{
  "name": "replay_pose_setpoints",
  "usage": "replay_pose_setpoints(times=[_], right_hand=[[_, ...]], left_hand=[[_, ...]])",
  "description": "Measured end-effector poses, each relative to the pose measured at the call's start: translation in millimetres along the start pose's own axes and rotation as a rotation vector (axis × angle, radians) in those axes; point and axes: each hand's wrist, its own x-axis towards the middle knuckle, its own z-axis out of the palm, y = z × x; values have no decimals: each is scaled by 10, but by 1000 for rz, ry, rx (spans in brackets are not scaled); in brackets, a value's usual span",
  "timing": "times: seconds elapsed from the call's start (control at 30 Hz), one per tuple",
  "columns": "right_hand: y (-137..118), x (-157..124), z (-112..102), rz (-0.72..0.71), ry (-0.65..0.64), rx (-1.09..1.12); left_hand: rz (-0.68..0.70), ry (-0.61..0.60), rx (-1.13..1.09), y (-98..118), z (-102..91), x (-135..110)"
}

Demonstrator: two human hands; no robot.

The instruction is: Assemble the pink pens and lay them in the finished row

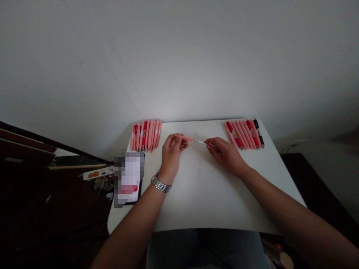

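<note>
My left hand [171, 151] is closed round a pink pen barrel [186, 138], whose tip points right. My right hand [224, 152] pinches the thin white refill [201, 142] that runs between the two hands, its left end at the barrel's tip. Both hands hover just above the white table [202, 194] near its far middle. A row of several pink and red pens [146, 134] lies at the far left corner. Another row of several pink pens [244, 133], with one black pen at its right, lies at the far right corner.
A phone or card with a blurred face [128, 178] lies at the table's left edge. Dark furniture and clutter stand left of the table. A plain wall rises behind it. A silver watch [160, 184] sits on my left wrist.
</note>
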Motion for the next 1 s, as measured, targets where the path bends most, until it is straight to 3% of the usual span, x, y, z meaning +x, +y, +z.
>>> replay_pose_setpoints(times=[0.43,1.0], right_hand=[[7,5,-8,19,45,36],[-2,10,-15,32,60,33]], left_hand=[[57,18,31,23,-49,21],[238,-26,494,99,-80,27]])
